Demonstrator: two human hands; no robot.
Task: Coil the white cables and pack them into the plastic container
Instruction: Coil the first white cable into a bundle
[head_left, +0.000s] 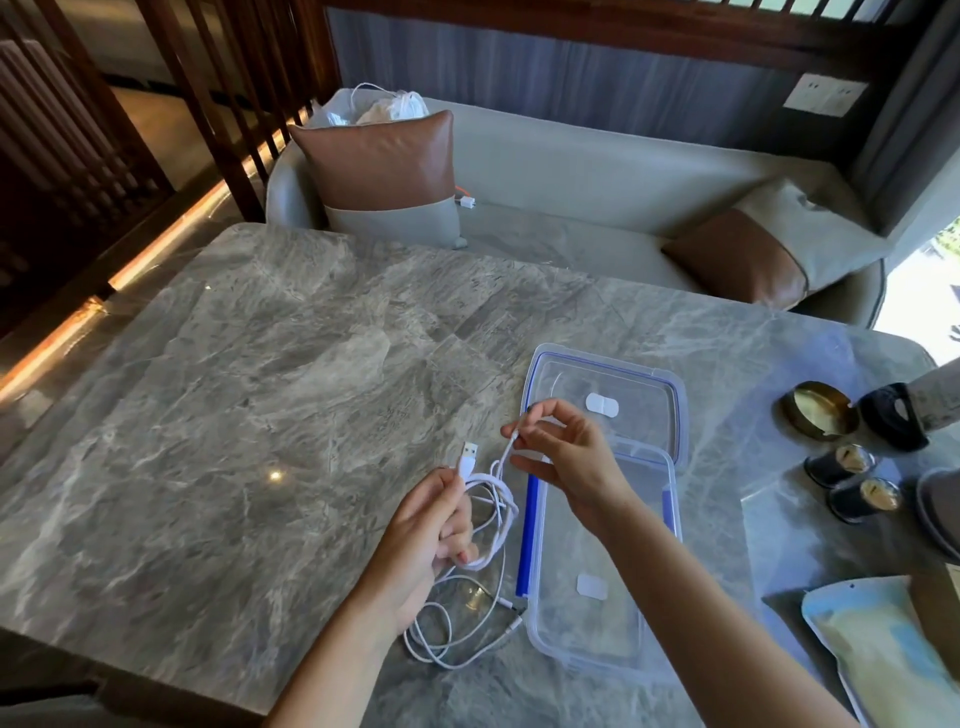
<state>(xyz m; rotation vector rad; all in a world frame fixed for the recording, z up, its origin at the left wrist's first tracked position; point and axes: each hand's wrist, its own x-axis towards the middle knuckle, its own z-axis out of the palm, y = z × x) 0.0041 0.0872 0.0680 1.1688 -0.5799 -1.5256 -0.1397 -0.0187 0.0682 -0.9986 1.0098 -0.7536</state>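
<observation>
My left hand (431, 525) grips a half-wound white USB cable (493, 499), with its USB plug (469, 456) sticking up above my fingers. My right hand (561, 457) pinches the same cable's free end just above and to the right of the coil. A second white cable (457, 634) lies in loose loops on the marble table below my left hand. The clear plastic container (602, 639) sits open to the right of the cables, partly under my right forearm. Its clear lid (608, 374) with blue trim lies just beyond it.
A brass dish (821, 410), two small dark jars (852, 483) and a black strap (893, 421) sit at the table's right. A pale pouch (883, 654) lies near the right corner. A grey sofa (571, 171) with brown cushions stands behind the marble table (260, 415).
</observation>
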